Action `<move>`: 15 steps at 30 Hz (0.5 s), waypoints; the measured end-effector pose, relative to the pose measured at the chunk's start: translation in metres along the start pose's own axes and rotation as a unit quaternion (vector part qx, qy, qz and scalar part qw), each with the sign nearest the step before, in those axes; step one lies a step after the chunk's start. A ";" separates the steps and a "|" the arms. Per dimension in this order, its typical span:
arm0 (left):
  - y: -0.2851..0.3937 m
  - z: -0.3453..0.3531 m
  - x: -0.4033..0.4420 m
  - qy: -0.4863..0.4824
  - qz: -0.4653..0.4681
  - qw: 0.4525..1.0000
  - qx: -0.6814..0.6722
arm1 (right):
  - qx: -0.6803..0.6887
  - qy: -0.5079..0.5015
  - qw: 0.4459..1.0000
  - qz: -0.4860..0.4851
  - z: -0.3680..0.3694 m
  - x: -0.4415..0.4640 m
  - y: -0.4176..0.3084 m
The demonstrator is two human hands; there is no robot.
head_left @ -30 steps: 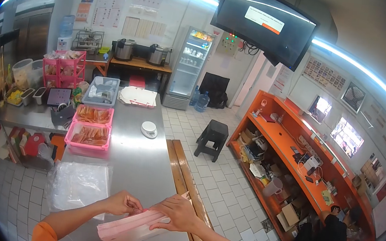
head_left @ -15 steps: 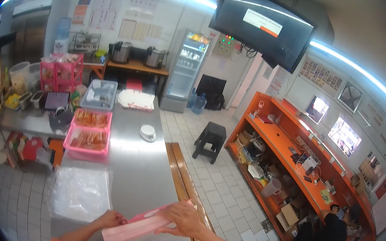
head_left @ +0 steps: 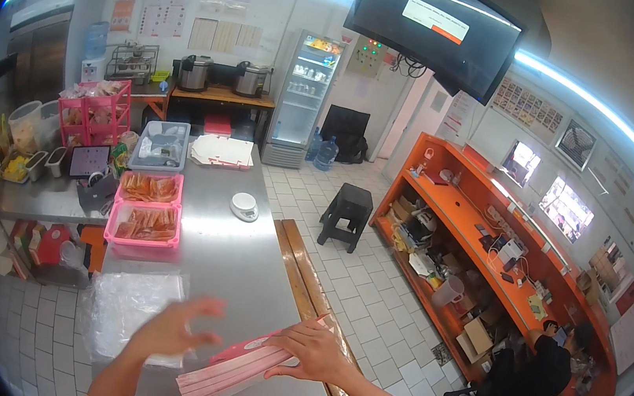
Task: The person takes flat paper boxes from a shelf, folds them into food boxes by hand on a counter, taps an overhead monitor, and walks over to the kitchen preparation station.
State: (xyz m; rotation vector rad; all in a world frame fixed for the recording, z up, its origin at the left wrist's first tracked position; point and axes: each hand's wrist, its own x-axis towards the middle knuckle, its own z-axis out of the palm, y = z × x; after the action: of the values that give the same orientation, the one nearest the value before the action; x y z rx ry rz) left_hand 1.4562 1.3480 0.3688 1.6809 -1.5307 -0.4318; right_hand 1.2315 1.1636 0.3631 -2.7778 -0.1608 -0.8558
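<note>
My right hand (head_left: 312, 349) is wrapped over the far end of a thick stack of flat pink-and-white paper packaging (head_left: 219, 380), tilted above the front of the steel counter (head_left: 222, 258). Whether the sheets are bags or folded boxes I cannot tell. My left hand (head_left: 178, 330), slightly blurred, is raised off the stack with its fingers apart and nothing in them. Below and beyond it lies a pile of clear plastic bags (head_left: 130, 302), partly hidden by that hand.
Two pink baskets of orange-brown packets (head_left: 146, 226) stand farther along the counter, near a white scale (head_left: 245, 206) and a grey-blue tub (head_left: 160, 145). A wooden bench (head_left: 299, 275) runs along the right side. A person in black (head_left: 540, 376) sits at the orange desk (head_left: 479, 234).
My left hand has let go of the stack's near side and risen, its fingers spreading. My right hand keeps its hold on the stack. The view has shifted slightly.
</note>
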 end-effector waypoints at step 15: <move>0.104 0.086 0.002 -0.014 -0.231 0.914 0.334 | -0.172 0.128 0.977 0.020 -0.216 0.119 0.286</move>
State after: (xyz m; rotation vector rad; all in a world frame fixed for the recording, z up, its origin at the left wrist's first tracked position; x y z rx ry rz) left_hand 1.3257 1.3242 0.3930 2.6043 -1.3691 -0.1642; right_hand 1.2618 0.8368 0.5510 -2.9257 0.0985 -1.3321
